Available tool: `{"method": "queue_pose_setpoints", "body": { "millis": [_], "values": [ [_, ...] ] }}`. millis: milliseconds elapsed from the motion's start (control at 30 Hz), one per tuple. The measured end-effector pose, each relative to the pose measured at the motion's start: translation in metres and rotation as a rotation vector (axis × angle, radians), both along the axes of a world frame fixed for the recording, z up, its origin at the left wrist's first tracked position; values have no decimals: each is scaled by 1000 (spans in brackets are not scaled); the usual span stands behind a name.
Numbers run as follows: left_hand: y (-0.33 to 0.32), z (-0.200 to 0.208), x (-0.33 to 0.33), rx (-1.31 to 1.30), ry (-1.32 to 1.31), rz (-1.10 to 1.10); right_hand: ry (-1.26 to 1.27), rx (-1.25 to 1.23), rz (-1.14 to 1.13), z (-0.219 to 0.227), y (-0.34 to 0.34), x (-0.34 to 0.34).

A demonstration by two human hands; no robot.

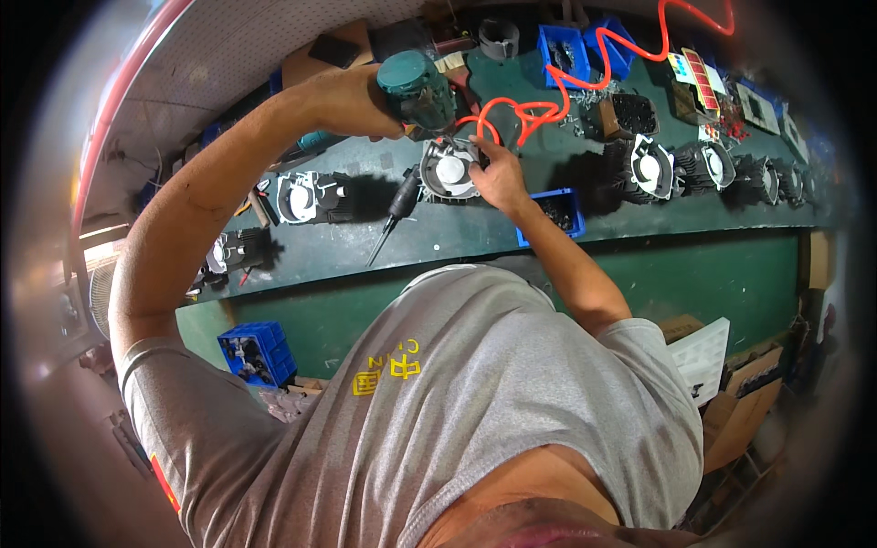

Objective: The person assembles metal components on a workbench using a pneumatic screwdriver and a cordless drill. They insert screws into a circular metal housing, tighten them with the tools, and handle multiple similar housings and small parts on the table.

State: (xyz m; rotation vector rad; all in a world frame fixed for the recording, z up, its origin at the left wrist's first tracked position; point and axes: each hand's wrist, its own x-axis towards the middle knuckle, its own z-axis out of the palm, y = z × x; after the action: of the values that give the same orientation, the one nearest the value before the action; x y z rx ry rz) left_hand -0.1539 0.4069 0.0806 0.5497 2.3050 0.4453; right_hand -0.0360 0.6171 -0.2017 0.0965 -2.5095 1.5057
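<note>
My left hand [364, 108] is closed on a teal power drill [413, 80], which stands over the far side of a light metal engine housing [449, 172]. The drill's body hides its tip, so contact with the housing cannot be told. My right hand [501, 181] rests on the housing's right rim, thumb and fingers bent around the edge. A pale round disc shows in the housing's middle. Just left of it lies a black inline screwdriver tool [400, 203] with a long thin bit, pointing toward the bench's near edge.
Similar finned housings stand left [297, 197] and right [650, 170] on the dark green bench [320, 251]. A blue bin [552, 219] sits near the front edge. An orange coiled hose [585, 85] crosses the back, by blue bins [564, 55]. Below stands a blue crate [258, 354].
</note>
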Motion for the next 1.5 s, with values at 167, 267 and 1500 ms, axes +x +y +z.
{"method": "queue_pose_setpoints", "body": {
  "millis": [167,267,1500],
  "values": [
    [0,2,2,-23,-20,62,-17,27,10,3,0,-1],
    [7,4,4,8,-46,64,-10,44,20,-1,0,-3],
    [8,0,22,85,73,-4,-42,68,66,-2,-1,-2]
  ]
}}
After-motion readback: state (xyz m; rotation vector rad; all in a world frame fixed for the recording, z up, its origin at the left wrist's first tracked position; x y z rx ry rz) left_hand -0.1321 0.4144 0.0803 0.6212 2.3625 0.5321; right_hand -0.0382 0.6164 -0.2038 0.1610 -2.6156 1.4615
